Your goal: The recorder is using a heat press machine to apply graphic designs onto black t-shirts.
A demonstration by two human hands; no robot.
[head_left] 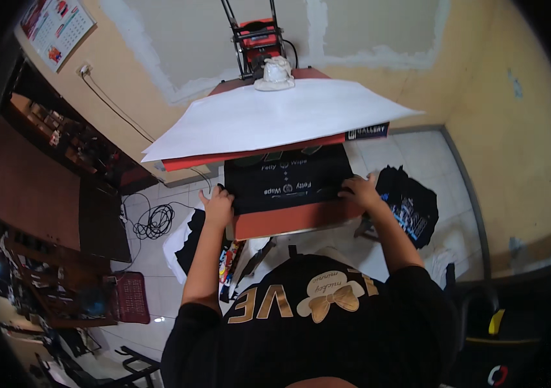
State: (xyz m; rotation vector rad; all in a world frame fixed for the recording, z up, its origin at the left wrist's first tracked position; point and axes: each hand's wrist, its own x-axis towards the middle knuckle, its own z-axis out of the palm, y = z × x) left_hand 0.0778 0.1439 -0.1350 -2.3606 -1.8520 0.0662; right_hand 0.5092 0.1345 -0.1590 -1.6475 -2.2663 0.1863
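Observation:
A black T-shirt (288, 178) with a pale print lies flat on the red lower plate (291, 220) of a heat press. My left hand (217, 205) rests on the shirt's left edge, fingers spread. My right hand (360, 191) presses on its right edge. The press's raised upper plate (249, 155) hangs above, covered by a large white sheet (275, 116) with a crumpled white cloth (275, 73) on top.
A pile of black printed shirts (411, 207) lies on the tiled floor to the right. Black cables (152, 223) coil on the floor at left. Dark wooden shelves (49, 187) stand along the left, a calendar (55, 29) hangs on the wall.

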